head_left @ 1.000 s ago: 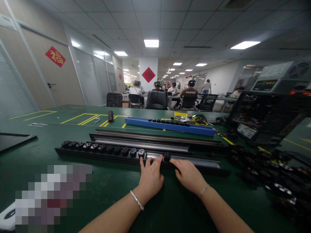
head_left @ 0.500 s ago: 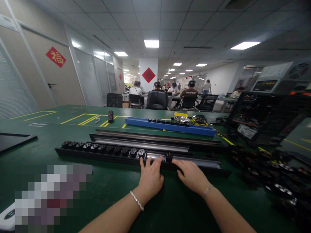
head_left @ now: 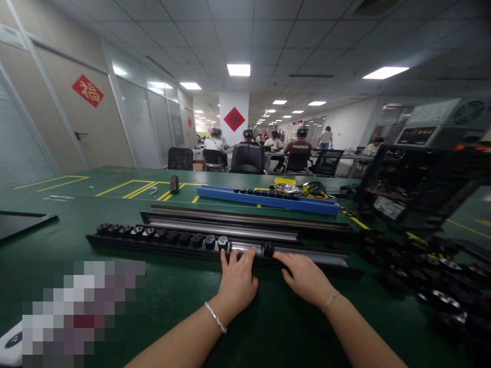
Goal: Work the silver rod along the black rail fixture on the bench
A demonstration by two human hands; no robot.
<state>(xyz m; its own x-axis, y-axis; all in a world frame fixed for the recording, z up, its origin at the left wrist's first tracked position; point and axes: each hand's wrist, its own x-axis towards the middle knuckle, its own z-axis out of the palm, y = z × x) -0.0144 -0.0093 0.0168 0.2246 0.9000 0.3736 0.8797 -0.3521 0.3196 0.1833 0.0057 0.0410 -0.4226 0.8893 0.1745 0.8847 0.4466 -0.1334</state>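
Note:
A long black rail (head_left: 153,246) with a silver inner channel lies across the green table. Many small black blocks sit in a row along its left half, ending at a block with a shiny grey top (head_left: 222,242). My left hand (head_left: 238,281) rests on the rail's near edge with its fingers spread, just right of that block. A separate black block (head_left: 269,249) stands further right in the channel. The fingertips of my right hand (head_left: 305,276) are at this block and appear to grip it; their far side is hidden.
Behind lie more dark rails (head_left: 230,217) and a blue rail (head_left: 215,192) carrying black blocks. A heap of dark parts (head_left: 429,281) is on the right, near an open computer case (head_left: 406,179). A metal bowl (head_left: 287,187) stands at the back. A pixelated object (head_left: 84,306) lies front left.
My right hand and the separate black block have shifted slightly to the right along the rail. My left hand stays in place.

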